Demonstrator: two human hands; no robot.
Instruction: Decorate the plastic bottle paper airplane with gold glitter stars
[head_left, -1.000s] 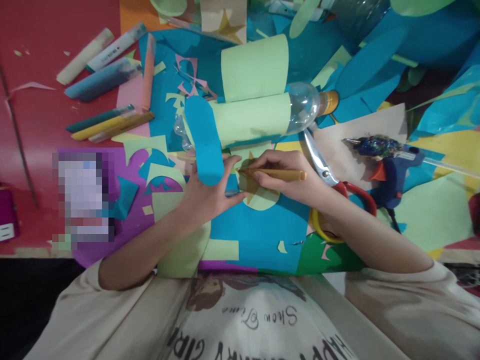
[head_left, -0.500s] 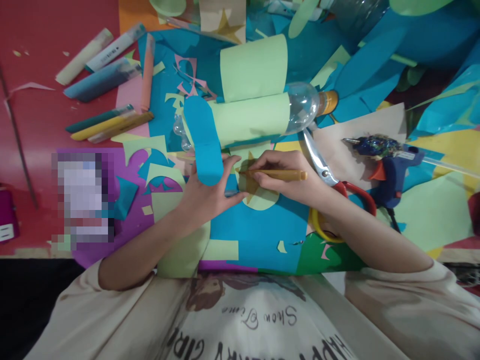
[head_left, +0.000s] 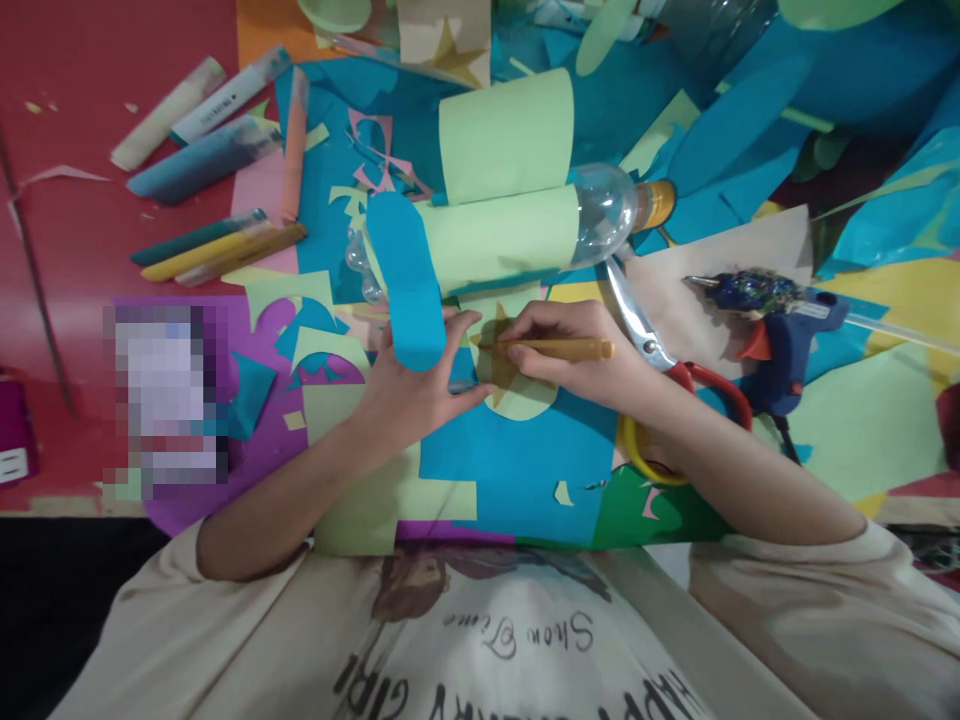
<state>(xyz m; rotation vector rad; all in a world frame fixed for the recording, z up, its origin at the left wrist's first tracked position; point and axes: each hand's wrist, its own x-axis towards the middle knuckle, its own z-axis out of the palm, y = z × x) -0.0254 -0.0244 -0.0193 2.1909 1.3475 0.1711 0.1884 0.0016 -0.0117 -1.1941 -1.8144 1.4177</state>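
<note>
My right hand (head_left: pixel 566 340) grips a yellow-brown marker (head_left: pixel 574 348), its tip on a golden star (head_left: pixel 501 385) drawn on a pale green paper piece (head_left: pixel 529 400) with a rounded lower edge. Thumb and index finger spread apart, my left hand (head_left: pixel 420 385) lies at the left side of that piece, its fingertips at the paper. A rounded blue paper strip (head_left: pixel 409 290) hides part of the left hand's back and fingers. Just beyond both hands lies a clear plastic bottle (head_left: pixel 606 215) with an orange cap, wrapped in pale green paper (head_left: pixel 502 235).
Scissors (head_left: pixel 637 325) with red and yellow handles lie beside my right forearm. Farther right rests a blue glue gun (head_left: pixel 787 345). Several markers (head_left: pixel 202 160) lie at the upper left, above a blurred-out object (head_left: pixel 165 395). Paper scraps (head_left: pixel 319 345) cover much of the table.
</note>
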